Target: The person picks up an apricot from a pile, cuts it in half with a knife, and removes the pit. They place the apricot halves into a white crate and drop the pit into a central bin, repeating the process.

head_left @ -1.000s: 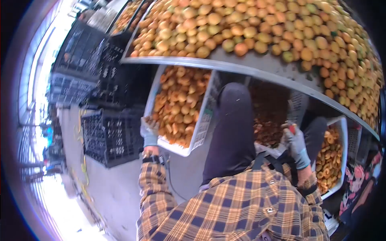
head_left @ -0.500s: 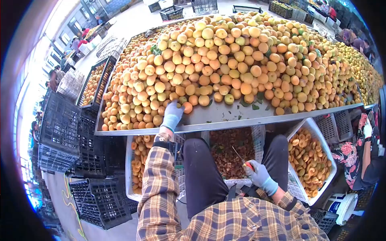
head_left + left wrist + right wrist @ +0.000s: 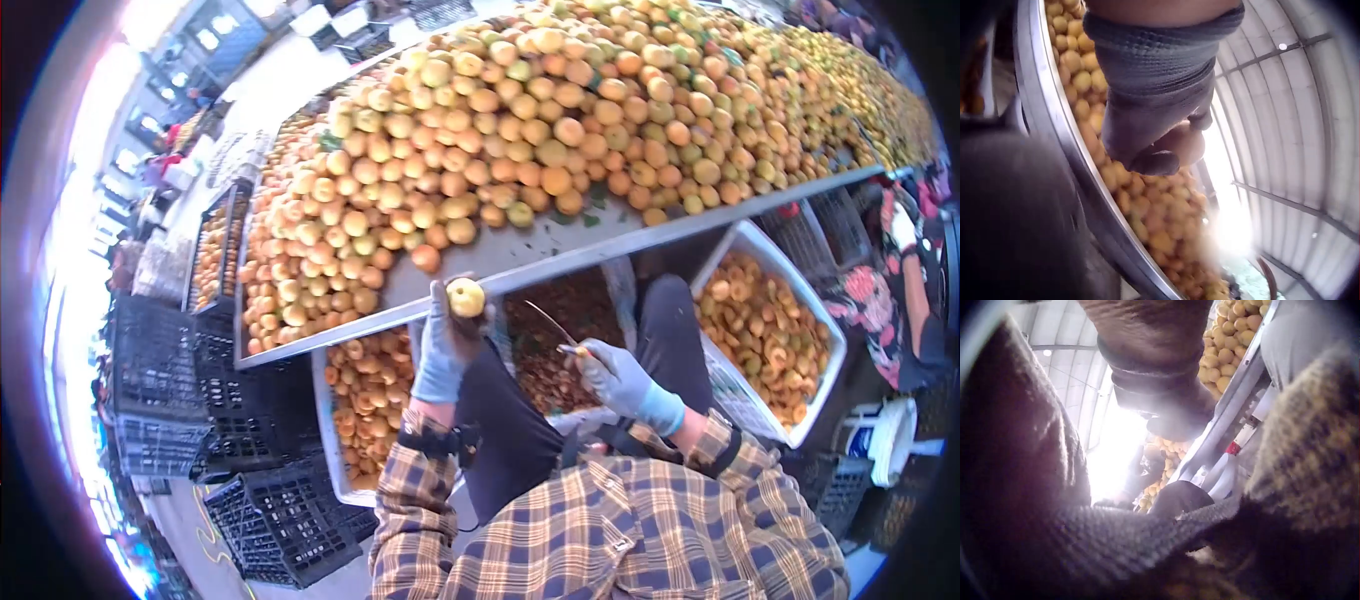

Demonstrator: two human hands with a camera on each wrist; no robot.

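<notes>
In the head view my gloved left hand grips a yellow apricot at the front edge of the metal table. The same apricot shows between the thumb and fingers in the left wrist view. My gloved right hand, lower and to the right, holds a knife with a thin curved blade pointing up and left. A big heap of apricots covers most of the table. The right wrist view is mostly sleeve and glare, and the knife is hidden there.
Below the table edge stand a white crate of halved apricots on the left and another on the right. A crate of brown scraps sits between the knees. Black crates stand at left, a white bucket at right.
The left hand went from the left crate up to the heap, then came back to the table edge with an apricot. The right hand keeps the knife. The head view has shifted and tilted.
</notes>
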